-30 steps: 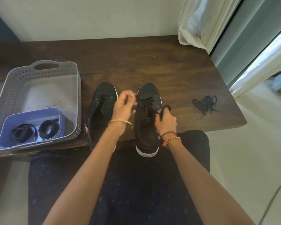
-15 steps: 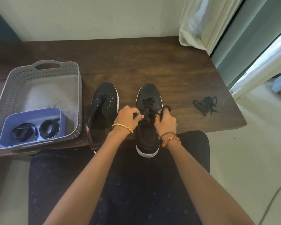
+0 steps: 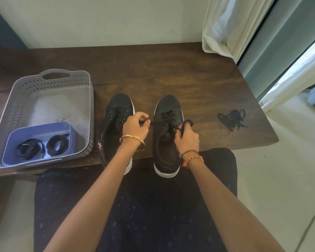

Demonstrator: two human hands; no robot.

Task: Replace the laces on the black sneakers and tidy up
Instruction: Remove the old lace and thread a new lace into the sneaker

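Two black sneakers with white soles stand side by side on the dark wooden table [image 3: 153,70], heels over its near edge. The left sneaker [image 3: 119,108] has bare eyelets. The right sneaker [image 3: 167,106] carries a black lace [image 3: 166,114] through its front eyelets. My left hand [image 3: 135,127] pinches one end of that lace between the two shoes. My right hand [image 3: 186,138] grips the other end, which loops above my fingers at the shoe's right side.
A grey perforated basket [image 3: 22,99] at the table's left holds a blue tub [image 3: 38,130] with two coiled black laces [image 3: 57,144]. A loose tangle of dark lace [image 3: 232,119] lies near the table's right edge. White curtains [image 3: 224,24] hang at the back right.
My left hand dropped toward the right shoe's tongue, then drew back left with the lace end, pulling it taut. My right hand has stayed beside the shoe.
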